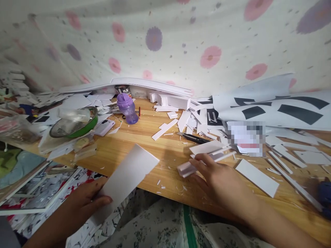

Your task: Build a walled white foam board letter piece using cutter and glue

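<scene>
Though apart from right hand (213, 172), white board (129, 168) in left hand (88, 201)

white rectangular panel (129, 170): flat, tilted, in left hand (94, 198), overlapping desk (111, 148) edge | white channel-shaped piece (185, 168): slantwise, in right hand (216, 175)

Landmark: purple bottle (130, 112) | Passage: bare table (111, 144) in front of it, bounded nearer by held white card (129, 168) | Obstructions: green bowl (90, 127) and pale phone (103, 128) to its left; notched strip (164, 129), then black cutter (195, 138), to its right; curved sheets (152, 83) behind
</scene>
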{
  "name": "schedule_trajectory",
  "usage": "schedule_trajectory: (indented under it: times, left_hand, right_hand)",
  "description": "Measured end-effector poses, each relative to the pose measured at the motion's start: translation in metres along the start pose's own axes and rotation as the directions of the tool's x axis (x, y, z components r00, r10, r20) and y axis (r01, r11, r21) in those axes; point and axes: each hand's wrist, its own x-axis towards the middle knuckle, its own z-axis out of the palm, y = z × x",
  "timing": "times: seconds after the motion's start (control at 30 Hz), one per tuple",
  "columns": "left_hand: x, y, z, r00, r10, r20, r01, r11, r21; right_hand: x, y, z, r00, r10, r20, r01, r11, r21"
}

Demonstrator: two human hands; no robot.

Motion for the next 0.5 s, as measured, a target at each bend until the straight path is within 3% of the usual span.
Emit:
schedule_trajectory:
  times: [0.1, 0.23, 0.4, 0.5]
  left_hand:
    - [-0.005, -0.001, -0.011, 0.998, -0.064, -0.023, 0.062, 0.995, -0.074]
    - [-0.006, 0.009, -0.016, 0.965, -0.114, -0.236, 0.083, 0.987, -0.139]
    - [-0.001, 0.029, -0.007, 0.909, -0.066, -0.411, 0.063, 0.998, -0.022]
    - [0.003, 0.051, 0.009, 0.865, -0.063, -0.498, -0.043, 0.979, -0.198]
  right_hand:
    - [-0.006, -0.001, -0.011, 0.990, -0.140, 0.010, 0.138, 0.984, 0.113]
    - [-0.003, -0.006, -0.022, 0.966, -0.254, 0.041, 0.229, 0.923, 0.309]
    - [0.024, -0.013, -0.027, 0.929, -0.362, 0.072, 0.333, 0.907, 0.256]
    - [0.044, -0.014, -0.025, 0.867, -0.491, 0.080, 0.466, 0.858, 0.214]
